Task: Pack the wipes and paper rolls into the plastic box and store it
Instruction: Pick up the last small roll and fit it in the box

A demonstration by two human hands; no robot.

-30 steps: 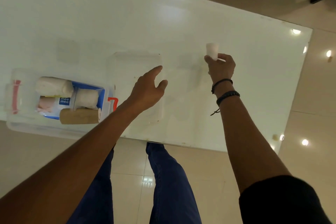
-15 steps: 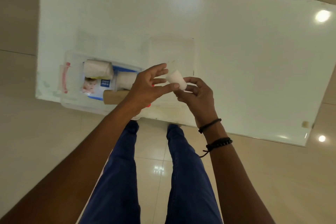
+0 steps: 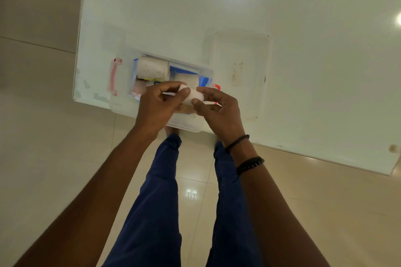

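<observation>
Head view: small roll now over the box

White table (image 3: 303, 28) carries the plastic box (image 3: 121, 104) at its near-left corner, lid (image 3: 240, 50) beside it. Left hand (image 3: 158, 106) and right hand (image 3: 221, 110), both pinching the small paper roll (image 3: 192, 95), have moved above the box.

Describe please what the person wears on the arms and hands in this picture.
Both forearms are bare, no sleeves show. The left hand wears nothing: no ring, watch or band. The right hand has bare fingers, but its wrist carries two dark bands: a thin black cord nearer the hand, and a thicker black beaded bracelet further up the arm.
</observation>
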